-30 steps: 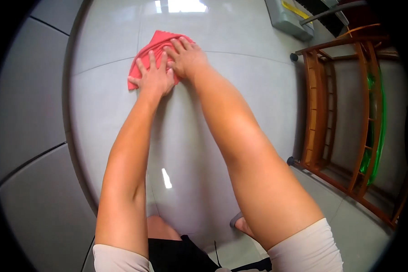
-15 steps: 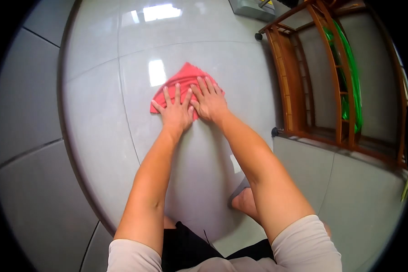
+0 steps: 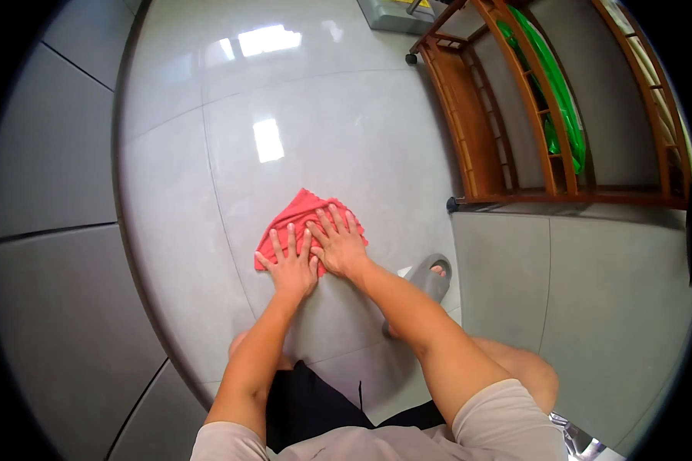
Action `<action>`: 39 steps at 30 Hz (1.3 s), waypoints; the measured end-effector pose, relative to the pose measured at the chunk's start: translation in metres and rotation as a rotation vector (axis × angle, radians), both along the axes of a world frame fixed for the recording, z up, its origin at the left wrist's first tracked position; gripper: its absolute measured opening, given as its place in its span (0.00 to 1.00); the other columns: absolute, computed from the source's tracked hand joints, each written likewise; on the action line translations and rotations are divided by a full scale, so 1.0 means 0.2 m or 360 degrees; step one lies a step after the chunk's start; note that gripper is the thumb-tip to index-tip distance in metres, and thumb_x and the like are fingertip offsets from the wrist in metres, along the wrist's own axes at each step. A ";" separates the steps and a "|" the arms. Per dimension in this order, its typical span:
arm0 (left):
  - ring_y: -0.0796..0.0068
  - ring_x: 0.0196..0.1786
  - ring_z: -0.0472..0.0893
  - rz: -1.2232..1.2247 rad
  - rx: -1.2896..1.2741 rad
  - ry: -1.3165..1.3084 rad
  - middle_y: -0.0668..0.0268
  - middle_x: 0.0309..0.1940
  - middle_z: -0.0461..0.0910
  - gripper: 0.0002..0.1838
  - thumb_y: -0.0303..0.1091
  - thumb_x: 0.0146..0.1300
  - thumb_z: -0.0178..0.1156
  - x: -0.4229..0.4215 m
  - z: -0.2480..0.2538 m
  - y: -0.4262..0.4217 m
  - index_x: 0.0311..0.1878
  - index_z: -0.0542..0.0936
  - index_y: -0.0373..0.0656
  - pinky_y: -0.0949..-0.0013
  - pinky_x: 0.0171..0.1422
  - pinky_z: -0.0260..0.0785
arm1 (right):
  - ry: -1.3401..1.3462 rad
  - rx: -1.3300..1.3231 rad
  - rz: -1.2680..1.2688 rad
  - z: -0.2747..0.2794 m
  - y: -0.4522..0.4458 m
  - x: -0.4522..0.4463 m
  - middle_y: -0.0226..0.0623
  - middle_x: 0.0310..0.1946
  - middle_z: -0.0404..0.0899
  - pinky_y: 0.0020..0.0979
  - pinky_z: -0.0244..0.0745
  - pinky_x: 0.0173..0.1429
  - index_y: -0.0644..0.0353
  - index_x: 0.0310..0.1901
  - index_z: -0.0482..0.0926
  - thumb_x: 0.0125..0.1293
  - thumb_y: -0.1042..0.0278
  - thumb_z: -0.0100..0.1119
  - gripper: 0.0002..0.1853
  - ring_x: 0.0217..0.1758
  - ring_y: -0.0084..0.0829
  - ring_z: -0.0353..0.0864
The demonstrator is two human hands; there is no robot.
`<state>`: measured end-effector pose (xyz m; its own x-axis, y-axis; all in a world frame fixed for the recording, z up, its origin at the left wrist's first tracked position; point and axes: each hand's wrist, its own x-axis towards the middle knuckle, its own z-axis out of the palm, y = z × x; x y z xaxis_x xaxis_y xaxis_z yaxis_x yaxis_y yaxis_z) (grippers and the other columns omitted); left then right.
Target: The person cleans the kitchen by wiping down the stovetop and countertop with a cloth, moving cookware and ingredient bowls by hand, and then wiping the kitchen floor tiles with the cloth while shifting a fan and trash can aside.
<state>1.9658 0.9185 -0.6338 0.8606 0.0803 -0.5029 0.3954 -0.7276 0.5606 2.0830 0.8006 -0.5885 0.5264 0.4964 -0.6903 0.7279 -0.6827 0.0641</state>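
Note:
A red cloth (image 3: 301, 207) lies spread and wrinkled on the glossy tiled floor (image 3: 315, 138), one corner pointing away from me. My left hand (image 3: 291, 269) presses flat on its left part, fingers stretched out and spread. Beside it, my right hand (image 3: 338, 242) lies flat on the right part of the cloth, fingers also extended. The two thumbs are close together near the middle. Parts of the cloth under both palms are hidden.
Grey panels (image 3: 61, 154) line the left side. On the right stands a wooden rack (image 3: 469, 115) on casters, with a green plastic bag (image 3: 553, 84) in it. A grey base (image 3: 396, 15) is at the top. My slippered foot (image 3: 430, 276) is at right.
Both hands and the cloth have come nearer to my body, lower in the view. The camera view has shifted too, and more of the slippered foot now shows.

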 end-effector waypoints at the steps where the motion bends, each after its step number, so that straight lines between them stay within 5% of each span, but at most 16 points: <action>1: 0.33 0.92 0.33 -0.0003 0.0017 0.0109 0.61 0.94 0.37 0.39 0.58 0.81 0.52 0.04 -0.06 0.03 0.91 0.57 0.66 0.01 0.75 0.31 | -0.0026 0.0039 0.0040 -0.05 0.05 0.05 0.36 0.92 0.49 0.62 0.30 0.93 0.39 0.88 0.59 0.84 0.35 0.44 0.38 0.96 0.47 0.37; 5: 0.31 0.92 0.33 0.0252 0.0160 0.0090 0.61 0.94 0.37 0.41 0.56 0.81 0.51 0.38 -0.41 0.30 0.92 0.51 0.66 0.00 0.74 0.33 | -0.0159 0.0098 0.0273 -0.42 0.43 0.43 0.31 0.92 0.49 0.57 0.32 0.94 0.35 0.89 0.58 0.84 0.35 0.43 0.37 0.96 0.42 0.38; 6: 0.31 0.92 0.33 0.0541 0.0318 0.0077 0.61 0.94 0.36 0.40 0.56 0.82 0.50 0.10 -0.11 -0.27 0.92 0.52 0.66 0.00 0.74 0.33 | -0.0176 0.0290 0.0537 -0.18 -0.03 0.22 0.30 0.92 0.50 0.56 0.33 0.94 0.35 0.89 0.58 0.84 0.35 0.43 0.37 0.96 0.42 0.39; 12: 0.31 0.92 0.32 0.0919 0.0410 0.0224 0.63 0.95 0.35 0.39 0.59 0.83 0.45 0.53 -0.27 0.18 0.92 0.50 0.67 0.01 0.75 0.32 | -0.0231 0.0384 0.0897 -0.39 0.59 0.67 0.25 0.92 0.49 0.48 0.40 0.94 0.32 0.89 0.56 0.86 0.35 0.41 0.35 0.95 0.37 0.43; 13: 0.30 0.92 0.32 0.1087 0.0311 0.0354 0.63 0.95 0.35 0.39 0.58 0.83 0.45 0.33 -0.39 -0.24 0.92 0.50 0.67 0.01 0.75 0.31 | -0.0091 0.0266 0.1049 -0.52 0.27 0.48 0.24 0.93 0.47 0.48 0.40 0.94 0.31 0.90 0.54 0.86 0.35 0.39 0.35 0.95 0.37 0.42; 17: 0.31 0.92 0.32 0.1369 0.0419 0.0122 0.63 0.95 0.35 0.38 0.58 0.83 0.45 0.37 -0.36 -0.22 0.92 0.51 0.70 0.02 0.77 0.30 | -0.0288 0.0436 0.1207 -0.41 0.36 0.50 0.23 0.93 0.44 0.49 0.39 0.95 0.29 0.90 0.52 0.86 0.34 0.38 0.36 0.96 0.37 0.39; 23: 0.35 0.93 0.34 0.1274 0.0582 -0.0113 0.65 0.95 0.37 0.37 0.58 0.83 0.43 0.36 0.11 -0.29 0.91 0.50 0.73 0.05 0.80 0.33 | -0.0566 0.0575 0.1146 0.06 0.20 0.52 0.24 0.94 0.43 0.50 0.38 0.95 0.30 0.90 0.53 0.86 0.36 0.35 0.35 0.96 0.37 0.39; 34: 0.34 0.92 0.39 0.0712 0.0516 -0.0488 0.63 0.94 0.43 0.36 0.60 0.82 0.47 0.11 0.38 -0.28 0.90 0.57 0.72 0.02 0.77 0.34 | -0.0693 0.0424 0.0702 0.41 -0.09 0.22 0.39 0.93 0.43 0.57 0.36 0.94 0.41 0.90 0.55 0.86 0.39 0.37 0.36 0.95 0.47 0.39; 39: 0.36 0.92 0.39 0.0589 0.0359 -0.0616 0.63 0.93 0.46 0.35 0.57 0.81 0.49 -0.57 0.57 -0.28 0.89 0.62 0.70 0.02 0.78 0.31 | -0.0693 0.0443 0.0518 0.60 -0.18 -0.50 0.43 0.93 0.44 0.60 0.36 0.93 0.45 0.89 0.58 0.86 0.40 0.39 0.36 0.95 0.50 0.39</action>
<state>1.8514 0.8620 -0.5189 0.8727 0.4794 -0.0928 0.4434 -0.6984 0.5619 1.9840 0.7645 -0.4691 0.5222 0.8099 -0.2670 0.8489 -0.4636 0.2540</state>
